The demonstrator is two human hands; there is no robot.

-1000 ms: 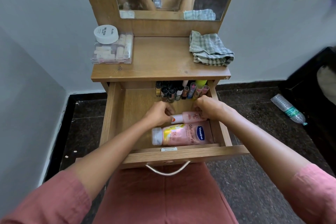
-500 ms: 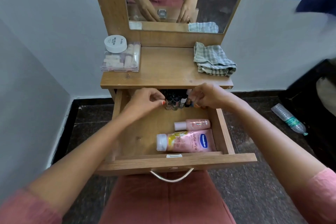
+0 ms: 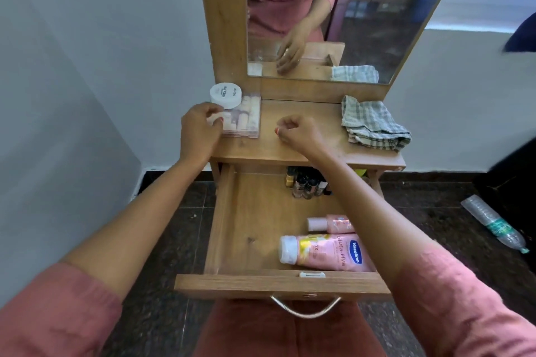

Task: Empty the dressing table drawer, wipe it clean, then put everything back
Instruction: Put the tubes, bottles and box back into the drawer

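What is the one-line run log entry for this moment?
left hand grips clear box | right hand curled, empty, above tabletop | drawer open, Vaseline tube inside

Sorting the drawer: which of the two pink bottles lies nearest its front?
The larger Vaseline bottle, with the blue logo; the smaller pink bottle lies behind it.

We have one view, a wide-angle camera worn on the head. It faces forward and steeply down, standing close over the open drawer [image 3: 252, 226], whose front and handle [image 3: 306, 309] sit at 6 o'clock just above our lap. The table top [image 3: 255, 151] fills the centre; the mirror [image 3: 362, 23] rises to 12 o'clock and hands back a facing look at that same top. Our forearms enter from 7 and 5 o'clock, the left hand [image 3: 198, 133] gripping the clear box [image 3: 246, 122] toward 11, the right hand [image 3: 295, 130] curled at centre.
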